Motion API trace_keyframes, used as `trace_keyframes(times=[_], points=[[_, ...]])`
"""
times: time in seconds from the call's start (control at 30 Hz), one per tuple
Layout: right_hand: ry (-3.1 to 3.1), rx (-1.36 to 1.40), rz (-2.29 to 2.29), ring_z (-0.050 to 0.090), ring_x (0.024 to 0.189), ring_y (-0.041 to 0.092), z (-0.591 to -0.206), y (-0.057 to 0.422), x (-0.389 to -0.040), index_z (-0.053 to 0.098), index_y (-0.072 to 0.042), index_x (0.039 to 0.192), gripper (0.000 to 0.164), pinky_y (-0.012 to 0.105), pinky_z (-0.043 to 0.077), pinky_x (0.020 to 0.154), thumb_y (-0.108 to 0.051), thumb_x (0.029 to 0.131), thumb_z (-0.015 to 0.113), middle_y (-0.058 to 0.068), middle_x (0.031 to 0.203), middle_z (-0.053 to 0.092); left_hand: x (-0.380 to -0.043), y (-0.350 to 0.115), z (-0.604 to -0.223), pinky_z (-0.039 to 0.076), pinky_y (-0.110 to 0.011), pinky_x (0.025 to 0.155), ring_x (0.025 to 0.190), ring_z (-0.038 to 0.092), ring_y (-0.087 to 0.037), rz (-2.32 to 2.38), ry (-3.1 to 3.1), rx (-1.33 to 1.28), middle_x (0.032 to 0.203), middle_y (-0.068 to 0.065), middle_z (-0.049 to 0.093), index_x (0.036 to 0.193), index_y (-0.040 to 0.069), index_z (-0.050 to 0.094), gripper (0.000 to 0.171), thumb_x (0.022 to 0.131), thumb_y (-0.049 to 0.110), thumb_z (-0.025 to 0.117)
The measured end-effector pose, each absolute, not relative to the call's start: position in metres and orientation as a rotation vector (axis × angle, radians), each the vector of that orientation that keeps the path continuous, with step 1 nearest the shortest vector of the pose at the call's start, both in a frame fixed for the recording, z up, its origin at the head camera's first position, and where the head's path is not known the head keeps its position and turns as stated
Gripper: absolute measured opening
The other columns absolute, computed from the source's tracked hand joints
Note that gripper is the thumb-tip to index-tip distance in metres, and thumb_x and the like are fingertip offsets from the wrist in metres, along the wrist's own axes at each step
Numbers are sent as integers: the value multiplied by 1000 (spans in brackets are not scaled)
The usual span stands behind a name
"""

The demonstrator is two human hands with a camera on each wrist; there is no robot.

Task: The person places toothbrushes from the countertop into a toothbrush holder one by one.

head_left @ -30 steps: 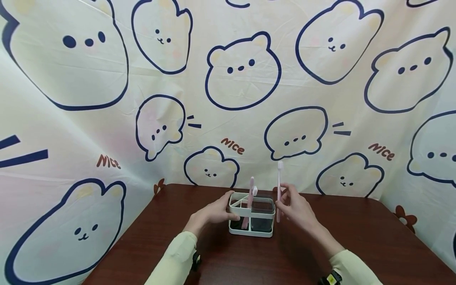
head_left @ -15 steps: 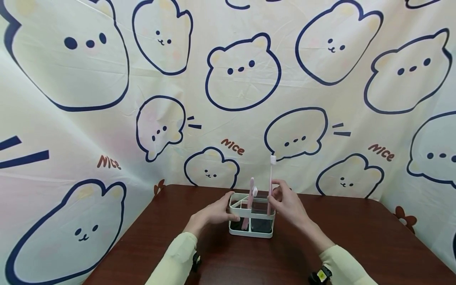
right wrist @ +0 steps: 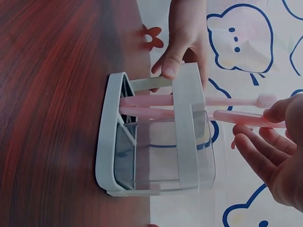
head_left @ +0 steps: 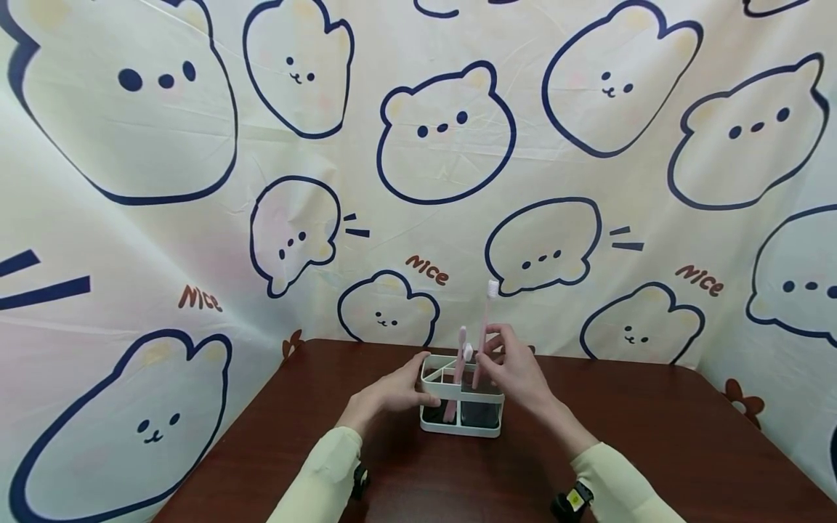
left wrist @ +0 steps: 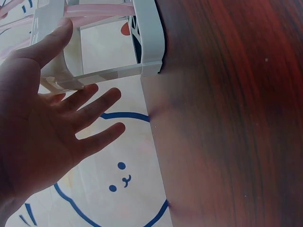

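Note:
A pale toothbrush holder (head_left: pixel 480 397) stands on the table. My left hand (head_left: pixel 392 388) grips its left upper rim, thumb in front and fingers behind, as the left wrist view shows. My right hand (head_left: pixel 519 370) pinches a pink toothbrush (head_left: pixel 484 319), bristles up and slightly tilted. In the right wrist view, the handle end of this toothbrush (right wrist: pixel 236 118) is right by the holder's upper band, at the mouth of the clear cup (right wrist: pixel 161 158). Two pink toothbrushes stand in the neighbouring compartment, one handle (right wrist: pixel 147 100) beside the other (right wrist: pixel 147 112).
The dark wooden table (head_left: pixel 418 479) reaches back to a white cloth backdrop (head_left: pixel 445 232) printed with bear outlines. A diagonal divider (head_left: pixel 439 369) crosses the holder's left part. Black bands with devices (head_left: pixel 574 500) sit on both wrists.
My right hand has brought the toothbrush leftward from beside the holder to above it, over the clear cup, raising it slightly. The left hand and holder have stayed put.

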State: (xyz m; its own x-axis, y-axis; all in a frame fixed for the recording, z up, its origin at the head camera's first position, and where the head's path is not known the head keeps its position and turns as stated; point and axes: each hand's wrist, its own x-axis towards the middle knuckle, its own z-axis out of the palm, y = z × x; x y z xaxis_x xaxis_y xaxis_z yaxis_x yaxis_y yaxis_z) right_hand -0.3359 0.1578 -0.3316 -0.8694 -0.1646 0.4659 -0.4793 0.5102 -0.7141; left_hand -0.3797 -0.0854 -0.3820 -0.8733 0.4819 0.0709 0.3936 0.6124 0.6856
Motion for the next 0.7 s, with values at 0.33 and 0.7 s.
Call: trace_keyframes(times=[0.33,0.7], points=[[-2411,532,1316,72,73,23,-331,148,-338,46,-15,130,41,27,58,61,-19,95,67,10,96,64,-381,-86,-382,39,-57,110,119,51,-26,1116,2695,753,139,-11,48,151,13,25,85,86,34,77],[-2430,514,1281,72,78,21,-333,139,-340,49,-13,124,36,36,61,71,-19,95,68,8,97,68,-381,-87,-382,38,-58,111,122,50,-26,1140,2673,740,141,-9,48,150,16,27,82,87,33,76]])
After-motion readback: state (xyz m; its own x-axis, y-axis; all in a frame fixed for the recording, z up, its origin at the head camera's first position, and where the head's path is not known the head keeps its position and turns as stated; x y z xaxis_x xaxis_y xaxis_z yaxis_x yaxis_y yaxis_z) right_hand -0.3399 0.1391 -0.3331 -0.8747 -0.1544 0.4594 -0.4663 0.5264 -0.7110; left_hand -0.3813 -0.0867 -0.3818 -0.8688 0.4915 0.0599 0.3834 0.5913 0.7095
